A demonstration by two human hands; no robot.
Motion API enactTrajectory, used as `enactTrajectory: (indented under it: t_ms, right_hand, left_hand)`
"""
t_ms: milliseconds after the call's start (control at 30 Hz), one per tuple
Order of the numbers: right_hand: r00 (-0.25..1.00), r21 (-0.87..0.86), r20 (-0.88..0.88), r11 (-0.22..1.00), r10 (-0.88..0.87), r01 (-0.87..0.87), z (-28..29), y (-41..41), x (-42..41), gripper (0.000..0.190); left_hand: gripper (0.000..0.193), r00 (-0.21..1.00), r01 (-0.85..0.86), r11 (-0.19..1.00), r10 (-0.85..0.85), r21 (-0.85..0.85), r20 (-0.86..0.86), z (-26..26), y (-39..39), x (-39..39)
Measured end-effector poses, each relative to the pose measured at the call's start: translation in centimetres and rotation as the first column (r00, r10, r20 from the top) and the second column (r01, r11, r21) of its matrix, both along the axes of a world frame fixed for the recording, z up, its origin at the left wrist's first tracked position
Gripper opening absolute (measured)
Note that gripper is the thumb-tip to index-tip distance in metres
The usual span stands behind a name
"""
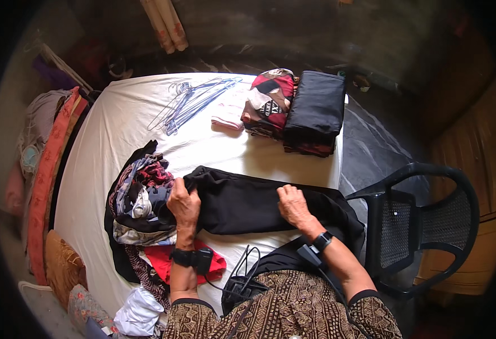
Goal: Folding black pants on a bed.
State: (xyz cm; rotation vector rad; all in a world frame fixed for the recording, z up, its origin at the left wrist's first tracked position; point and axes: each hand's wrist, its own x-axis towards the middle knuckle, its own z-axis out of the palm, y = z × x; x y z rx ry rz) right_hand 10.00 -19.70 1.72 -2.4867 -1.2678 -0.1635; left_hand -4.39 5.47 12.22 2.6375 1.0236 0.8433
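Note:
A long black cloth garment (239, 203), which looks like folded trousers, stretches across the bed in front of me. My left hand (184, 203) grips its left end, thumb upward. Farther right, my right hand (295, 207) rests on the same garment, fingers bent over the cloth near its far edge; whether they pinch it is hidden. The garment's right end hangs down by the bed's edge. Close to my left hand lies a loose heap of crumpled clothes (142, 205), mixed patterned, black and grey. A red cloth (207, 258) is partly under my left forearm.
On the white bed sheet (91, 140) lie wire hangers (197, 104), a folded pale cloth (229, 111), a patterned folded stack (269, 101) and a black folded stack (315, 106). A dark plastic chair (394, 229) stands at right. A white cloth (138, 311) lies lower left.

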Motion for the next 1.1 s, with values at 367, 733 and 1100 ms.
enactTrajectory:
  t_ms: [367,733,1100]
  right_hand:
    - [0.947,-0.108,-0.321,0.992,0.023,-0.061,-2.5,3.5,2.9,0.042]
    - [0.760,-0.150,-0.650,0.975,0.026,-0.161,-3.3,3.9,3.1,0.025]
    - [0.889,0.187,-0.406,0.972,0.210,-0.144,-1.8,5.0,4.9,0.017]
  left_hand:
    - [0.017,0.965,-0.010,0.995,0.037,-0.104,0.259,8.7,2.2,-4.9]
    - [0.029,0.874,0.140,0.892,0.093,-0.430,0.477,6.2,4.3,-7.8]
    - [0.015,0.855,0.112,0.880,0.152,-0.462,0.497,6.4,6.1,-11.8]
